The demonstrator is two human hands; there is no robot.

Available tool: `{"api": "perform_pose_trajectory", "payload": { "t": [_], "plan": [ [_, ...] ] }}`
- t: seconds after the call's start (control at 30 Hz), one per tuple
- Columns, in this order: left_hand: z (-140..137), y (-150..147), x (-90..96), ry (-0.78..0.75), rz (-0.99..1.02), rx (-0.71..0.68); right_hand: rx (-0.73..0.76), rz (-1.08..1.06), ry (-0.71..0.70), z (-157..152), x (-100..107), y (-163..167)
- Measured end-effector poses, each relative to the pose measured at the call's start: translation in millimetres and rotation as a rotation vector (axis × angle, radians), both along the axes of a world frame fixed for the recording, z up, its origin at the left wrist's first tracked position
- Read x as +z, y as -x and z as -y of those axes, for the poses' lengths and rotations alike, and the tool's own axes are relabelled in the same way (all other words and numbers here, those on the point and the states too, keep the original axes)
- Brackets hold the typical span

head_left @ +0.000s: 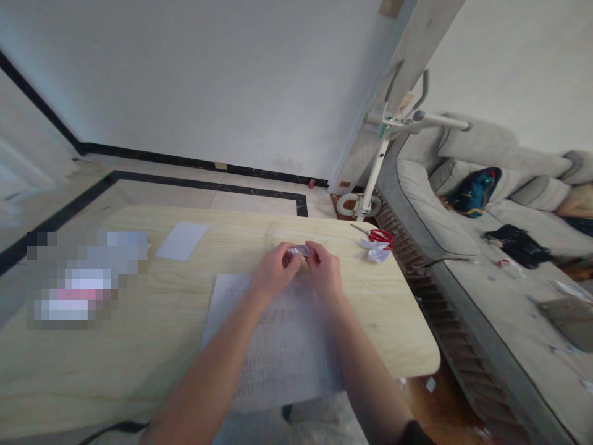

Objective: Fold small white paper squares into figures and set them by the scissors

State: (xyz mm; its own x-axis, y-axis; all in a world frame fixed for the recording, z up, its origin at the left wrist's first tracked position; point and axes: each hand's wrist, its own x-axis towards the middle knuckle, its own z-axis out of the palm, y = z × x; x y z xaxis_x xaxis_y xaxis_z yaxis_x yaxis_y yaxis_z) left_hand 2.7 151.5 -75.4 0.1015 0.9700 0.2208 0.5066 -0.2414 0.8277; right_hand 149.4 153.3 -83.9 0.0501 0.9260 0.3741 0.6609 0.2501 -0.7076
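My left hand (pixel 278 267) and my right hand (pixel 325 266) are close together above the far edge of a large printed sheet (pixel 282 346). Between their fingertips they pinch a small whitish-grey piece (pixel 302 250). It could be folded paper or a roll of tape; the fingers cover too much of it to say which. The printed sheet lies flat on the wooden table (pixel 176 334), partly under my forearms. To the right of my hands, red-handled scissors (pixel 380 237) lie beside crumpled white paper scraps (pixel 377 252).
A blank white sheet (pixel 182 241) lies at the table's far left. Nearer that end, a pixelated patch hides some items. Beyond the right edge stand a grey sofa (pixel 467 238) with clothes on it and a white exercise machine (pixel 374 170).
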Motion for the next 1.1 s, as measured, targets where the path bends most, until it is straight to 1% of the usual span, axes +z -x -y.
{"api": "perform_pose_trajectory", "payload": {
  "t": [0.13,0.3,0.43,0.53,0.7,0.8,0.97,1.1],
  "plan": [
    [0.6,-0.6,1.3,0.01,0.051,0.038,0.024,-0.022,-0.058,0.0,0.8,1.1],
    [-1.7,-0.7,0.5,0.046,0.179,0.066,0.043,-0.074,-0.12,-0.1,1.6,3.5],
    [-4.4,-0.3,0.8,0.065,0.272,0.107,0.052,-0.101,-0.143,1.3,2.8,6.0],
    [-4.8,0.0,4.4,0.093,0.327,0.119,0.065,-0.117,-0.167,2.4,3.3,7.4],
    [-3.3,-1.6,14.5,0.194,0.451,0.122,0.061,-0.131,-0.19,3.0,4.0,8.6],
    [-3.1,-3.9,15.3,0.26,0.573,0.105,0.047,-0.138,-0.213,2.7,4.7,9.2],
    [-4.5,-8.3,4.8,0.379,0.841,0.058,0.014,-0.123,-0.272,2.3,6.5,10.3],
    [-4.6,-10.5,0.9,0.391,0.919,0.007,-0.005,-0.128,-0.306,1.9,5.9,9.6]
  ]
}}
